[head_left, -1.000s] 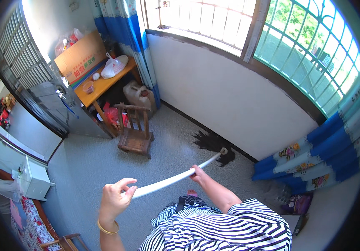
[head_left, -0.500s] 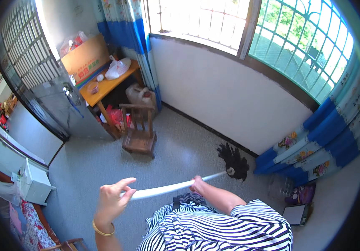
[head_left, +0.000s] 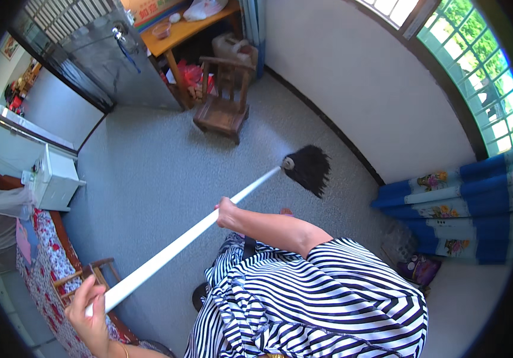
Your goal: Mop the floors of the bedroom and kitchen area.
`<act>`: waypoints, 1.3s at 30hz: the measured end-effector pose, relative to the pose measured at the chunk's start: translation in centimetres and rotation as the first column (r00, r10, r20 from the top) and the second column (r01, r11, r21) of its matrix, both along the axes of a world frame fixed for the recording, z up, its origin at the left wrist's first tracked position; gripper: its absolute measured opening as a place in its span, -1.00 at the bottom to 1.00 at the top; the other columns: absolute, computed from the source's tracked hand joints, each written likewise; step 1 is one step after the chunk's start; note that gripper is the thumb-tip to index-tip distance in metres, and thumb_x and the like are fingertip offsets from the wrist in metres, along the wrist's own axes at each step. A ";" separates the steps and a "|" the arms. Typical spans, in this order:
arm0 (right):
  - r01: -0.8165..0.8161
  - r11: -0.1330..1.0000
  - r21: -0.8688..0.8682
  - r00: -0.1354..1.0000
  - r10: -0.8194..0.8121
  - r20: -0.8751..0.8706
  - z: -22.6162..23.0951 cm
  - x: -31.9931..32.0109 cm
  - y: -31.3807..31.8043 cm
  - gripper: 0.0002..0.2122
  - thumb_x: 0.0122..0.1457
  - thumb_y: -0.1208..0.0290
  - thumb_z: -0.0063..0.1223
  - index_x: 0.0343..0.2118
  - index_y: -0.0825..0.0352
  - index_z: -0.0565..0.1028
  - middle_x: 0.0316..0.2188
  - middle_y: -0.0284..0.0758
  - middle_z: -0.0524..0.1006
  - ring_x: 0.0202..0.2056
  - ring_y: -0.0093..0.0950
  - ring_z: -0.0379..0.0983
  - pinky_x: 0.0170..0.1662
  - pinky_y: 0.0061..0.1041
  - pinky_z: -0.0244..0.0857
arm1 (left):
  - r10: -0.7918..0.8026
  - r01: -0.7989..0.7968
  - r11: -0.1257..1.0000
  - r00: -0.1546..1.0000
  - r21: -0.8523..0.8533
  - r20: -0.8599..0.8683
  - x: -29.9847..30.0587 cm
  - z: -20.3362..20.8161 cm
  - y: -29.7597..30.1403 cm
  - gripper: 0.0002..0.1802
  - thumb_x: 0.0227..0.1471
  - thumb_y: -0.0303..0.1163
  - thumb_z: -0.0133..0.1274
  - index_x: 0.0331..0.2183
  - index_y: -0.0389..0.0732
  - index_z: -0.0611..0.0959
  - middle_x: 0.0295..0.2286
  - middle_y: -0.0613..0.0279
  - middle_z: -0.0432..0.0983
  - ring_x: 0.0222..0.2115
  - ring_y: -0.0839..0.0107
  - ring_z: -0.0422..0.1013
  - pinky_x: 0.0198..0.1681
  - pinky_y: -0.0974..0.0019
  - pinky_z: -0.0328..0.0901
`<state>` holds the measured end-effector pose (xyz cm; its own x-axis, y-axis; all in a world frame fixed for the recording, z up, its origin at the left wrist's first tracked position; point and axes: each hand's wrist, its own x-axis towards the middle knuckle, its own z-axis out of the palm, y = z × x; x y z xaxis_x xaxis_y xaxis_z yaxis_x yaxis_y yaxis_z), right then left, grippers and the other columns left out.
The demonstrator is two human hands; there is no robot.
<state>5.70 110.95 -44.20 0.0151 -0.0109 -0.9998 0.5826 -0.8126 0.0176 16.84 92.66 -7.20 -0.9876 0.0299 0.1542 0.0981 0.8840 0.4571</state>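
A mop with a white handle [head_left: 170, 253] slants from the lower left up toward the middle of the room. Its dark stringy head [head_left: 310, 170] lies fanned out on the grey floor near the right-hand wall. My left hand [head_left: 91, 310] is closed around the top end of the handle, thumb and fingers pressed on it. Farther down the shaft, my right hand [head_left: 225, 213] is wrapped round it, with the forearm reaching across from the striped clothing.
A small wooden chair [head_left: 223, 110] stands beyond the mop, before an orange table [head_left: 194, 27]. At left are a white cabinet [head_left: 56, 179], a flowered bed [head_left: 45, 262] and another wooden chair [head_left: 98, 268]. Blue curtains [head_left: 447, 203] hang at right.
The mop head has swung leftward along the floor, away from the curtain. My left hand has moved down and left with the handle's end, and my right hand has shifted left. The view has tilted downward.
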 end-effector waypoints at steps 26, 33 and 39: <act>0.247 0.841 -0.482 0.896 -0.388 -0.218 -6.7 7.9 13.9 -0.89 -0.15 0.58 -0.22 -0.50 0.38 0.17 -0.73 -0.31 0.23 -0.69 -0.47 0.23 -0.55 -0.39 0.28 | -0.040 0.037 0.998 0.998 0.042 0.054 2.4 5.7 11.4 -0.60 -0.17 -0.41 -0.10 -0.31 -0.55 0.31 -0.65 0.05 0.38 -0.66 0.40 0.29 -0.59 0.42 0.21; 0.399 0.838 -0.373 0.811 -0.512 -0.283 -7.6 11.9 25.1 -0.89 -0.15 0.58 -0.20 -0.53 0.38 0.17 -0.74 -0.32 0.22 -0.69 -0.47 0.22 -0.55 -0.41 0.27 | -0.140 0.132 0.990 0.978 0.057 0.154 0.8 1.8 16.2 -0.64 -0.10 -0.33 -0.21 -0.22 -0.32 0.32 -0.64 0.26 0.32 -0.58 0.56 0.23 -0.45 0.54 0.10; 0.546 0.810 -0.215 0.745 -0.587 -0.317 -10.3 17.1 33.9 -0.92 -0.15 0.52 -0.19 -0.60 0.35 0.19 -0.76 -0.29 0.23 -0.67 -0.43 0.19 -0.53 -0.44 0.21 | -0.552 0.530 0.829 0.828 0.179 0.101 -1.6 -1.3 24.1 -0.69 -0.17 -0.41 -0.17 -0.32 -0.36 0.39 -0.66 0.13 0.39 -0.71 0.55 0.25 -0.66 0.59 0.07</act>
